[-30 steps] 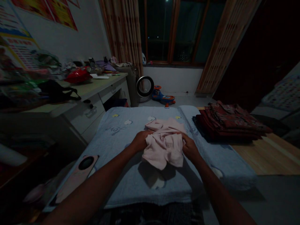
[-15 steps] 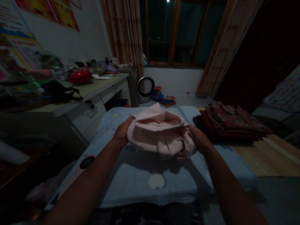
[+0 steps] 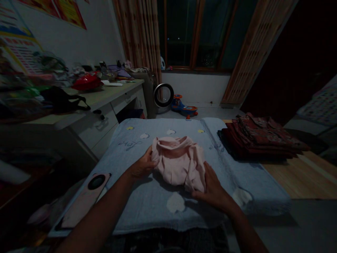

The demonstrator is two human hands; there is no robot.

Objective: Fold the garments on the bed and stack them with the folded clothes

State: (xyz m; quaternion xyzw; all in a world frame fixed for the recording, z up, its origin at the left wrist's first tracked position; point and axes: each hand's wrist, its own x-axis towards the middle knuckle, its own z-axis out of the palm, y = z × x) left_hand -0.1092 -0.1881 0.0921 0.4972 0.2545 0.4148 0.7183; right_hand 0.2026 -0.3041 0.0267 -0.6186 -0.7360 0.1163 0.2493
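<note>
The left hand (image 3: 140,166) is pinching the left edge of a crumpled pale pink garment (image 3: 179,162), thumb and fingers closed on the cloth near its open collar or hem, while the right hand (image 3: 212,188) is lying flat with fingers spread and slack against the garment's near right corner, pressing on it rather than gripping it. The garment is sitting bunched, not flat, near the middle of a blue-grey towel (image 3: 147,207) printed with pale hearts; the towel is covering the padded work surface and the garment is lying closer to its far edge than to its near edge. Just beside the towel's near left corner a pink phone (image 3: 85,202) is lying face down, partly over the edge. Well apart, past the towel's right edge, a stack of folded dark red clothes (image 3: 259,137) is resting on a wooden board (image 3: 297,175). To the left a cluttered desk (image 3: 100,102) is standing under wall posters; at the far wall a ring-shaped fan (image 3: 163,95) and a ride-on toy (image 3: 184,107) are sitting on the floor below a dark window (image 3: 200,33). Judged risks: with only one hand pinching, the loose folds are likely to slide or bunch further when pulled, leaving creases; a broad sweep of the left forearm could nudge the phone off the edge; the dim light is making seams and edges hard to align.
</note>
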